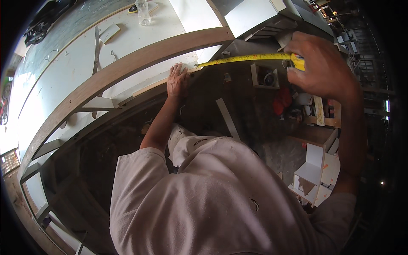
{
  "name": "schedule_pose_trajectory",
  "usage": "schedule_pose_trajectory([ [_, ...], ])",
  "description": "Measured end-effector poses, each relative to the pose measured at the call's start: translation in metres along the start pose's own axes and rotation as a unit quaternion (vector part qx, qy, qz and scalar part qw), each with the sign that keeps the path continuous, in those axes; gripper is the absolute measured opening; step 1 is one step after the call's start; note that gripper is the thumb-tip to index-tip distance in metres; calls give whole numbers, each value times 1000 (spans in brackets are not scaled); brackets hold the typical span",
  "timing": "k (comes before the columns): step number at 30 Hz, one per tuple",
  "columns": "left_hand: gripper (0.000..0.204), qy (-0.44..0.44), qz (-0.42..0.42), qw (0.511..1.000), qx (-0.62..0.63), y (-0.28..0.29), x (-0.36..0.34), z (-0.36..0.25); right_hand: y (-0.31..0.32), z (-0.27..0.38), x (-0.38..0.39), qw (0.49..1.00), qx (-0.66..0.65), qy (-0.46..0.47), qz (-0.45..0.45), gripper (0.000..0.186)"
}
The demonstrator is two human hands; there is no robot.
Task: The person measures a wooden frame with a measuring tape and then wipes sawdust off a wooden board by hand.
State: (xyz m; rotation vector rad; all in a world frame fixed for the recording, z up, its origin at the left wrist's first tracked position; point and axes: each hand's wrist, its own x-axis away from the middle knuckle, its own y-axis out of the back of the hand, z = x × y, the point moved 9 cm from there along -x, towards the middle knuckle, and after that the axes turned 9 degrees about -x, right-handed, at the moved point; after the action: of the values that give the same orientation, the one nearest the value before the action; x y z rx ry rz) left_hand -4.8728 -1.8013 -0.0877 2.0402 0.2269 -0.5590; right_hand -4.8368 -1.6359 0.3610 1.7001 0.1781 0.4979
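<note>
My right hand (318, 68) is raised at the right, closed around a yellow tape measure (298, 62). Its yellow blade (246, 58) stretches out to the left, and the blade's end meets the tip of a thin wooden strip (151, 87) at the bench edge. On that strip lies my left hand (177, 80), fingers stretched out and slightly apart, just left of the blade's end. Its thumb is hard to make out. Above and beside my left hand runs a long brown wooden frame rail (140, 55), which bends in the picture.
White panels (140, 36) cover the bench, with a clear plastic bottle (143, 15) at the back. An open wooden box (264, 76) holds a dark round thing. Lower right stands a white and brown cabinet piece (312, 165). A pale board (228, 119) lies on the dark floor.
</note>
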Motion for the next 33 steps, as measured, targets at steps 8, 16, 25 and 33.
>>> schedule_pose_trajectory([
  [8,32,4,-3,1000,2,-2,0,0,2,37,-42,998,52,14,21,44],
  [16,33,3,6,1000,1,-5,2,2,3,46,-55,996,75,-14,53,50],
  [25,32,2,1,1000,11,-3,1,-2,2,62,-67,993,86,-11,85,37],
  [33,35,62,12,995,74,-10,-8,-20,11,76,-70,991,82,16,106,40],
])
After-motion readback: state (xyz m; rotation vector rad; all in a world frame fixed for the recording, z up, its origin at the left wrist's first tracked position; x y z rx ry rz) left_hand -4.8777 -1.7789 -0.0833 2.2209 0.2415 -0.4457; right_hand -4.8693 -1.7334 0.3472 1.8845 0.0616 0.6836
